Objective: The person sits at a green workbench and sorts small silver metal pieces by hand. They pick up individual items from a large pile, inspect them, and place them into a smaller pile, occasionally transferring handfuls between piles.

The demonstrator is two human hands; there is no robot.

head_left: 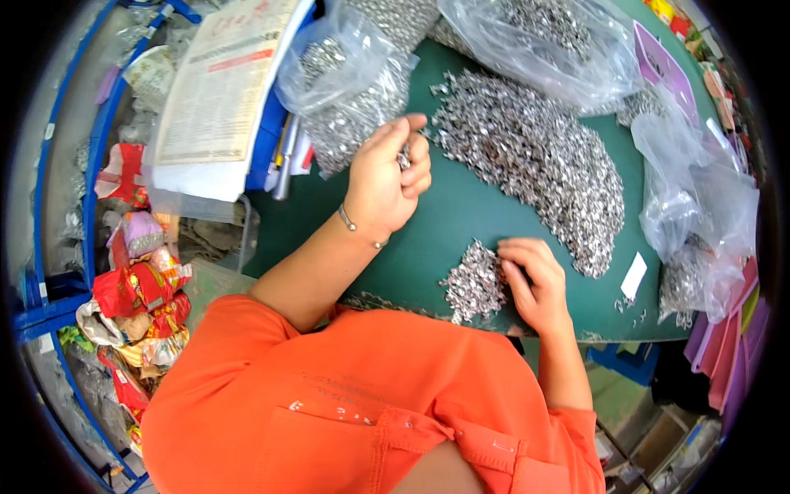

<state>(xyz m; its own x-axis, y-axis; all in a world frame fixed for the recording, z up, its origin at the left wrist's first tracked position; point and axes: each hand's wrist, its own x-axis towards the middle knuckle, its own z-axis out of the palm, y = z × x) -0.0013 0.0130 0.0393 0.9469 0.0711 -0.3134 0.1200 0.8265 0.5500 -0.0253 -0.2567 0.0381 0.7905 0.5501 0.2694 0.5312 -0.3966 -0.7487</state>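
On the green tabletop lies a large heap of small shiny metal pieces, too small to name exactly. A smaller pile of the same pieces sits by the near edge. My left hand is raised left of the large heap, its fingers curled around a few metal pieces. At the right side of the small pile rests my right hand, fingers bent and thumb apart, the tips touching or very near the pieces. I see nothing held in it.
Clear plastic bags of metal pieces stand at the back left, and another open bag lies behind the heap. Printed papers lean at the left. On the right are a white slip and more plastic bags.
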